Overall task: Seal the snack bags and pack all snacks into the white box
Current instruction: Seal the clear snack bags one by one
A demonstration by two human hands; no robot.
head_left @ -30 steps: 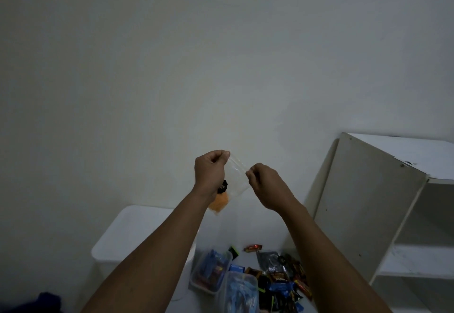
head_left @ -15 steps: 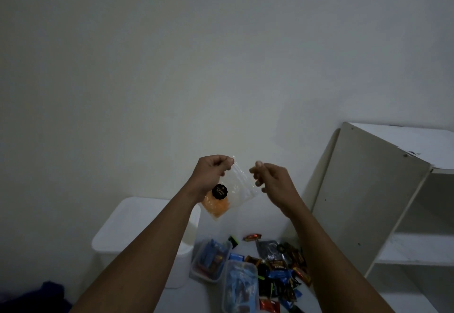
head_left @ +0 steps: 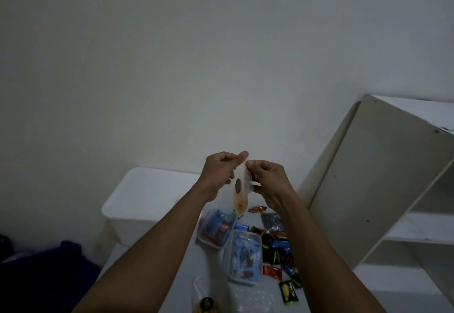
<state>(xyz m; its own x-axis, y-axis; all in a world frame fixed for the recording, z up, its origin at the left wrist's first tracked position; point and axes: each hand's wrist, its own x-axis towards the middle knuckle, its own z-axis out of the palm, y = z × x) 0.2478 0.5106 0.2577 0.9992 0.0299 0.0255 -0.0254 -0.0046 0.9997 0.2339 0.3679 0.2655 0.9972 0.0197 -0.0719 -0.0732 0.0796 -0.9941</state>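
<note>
A small clear snack bag (head_left: 240, 193) with orange snack at its bottom and a dark round sticker hangs in the air between my hands. My left hand (head_left: 219, 174) pinches its top edge from the left; my right hand (head_left: 267, 181) pinches it from the right, fingers almost touching. The white box (head_left: 137, 197) stands on the floor below and to the left, its inside hidden from this angle. Two filled clear bags (head_left: 244, 255) and several loose wrapped snacks (head_left: 277, 246) lie on the floor under my arms.
A white shelf unit (head_left: 383, 185) stands at the right, close to the snack pile. Clear bags (head_left: 250, 300) and a yellow-and-black packet (head_left: 207, 305) lie near the bottom edge. Dark blue cloth (head_left: 49, 271) lies at the lower left. A plain wall fills the background.
The camera tilted down, showing more floor. My hands came closer together at the bag's top, and the bag turned edge-on and hangs lower than before.
</note>
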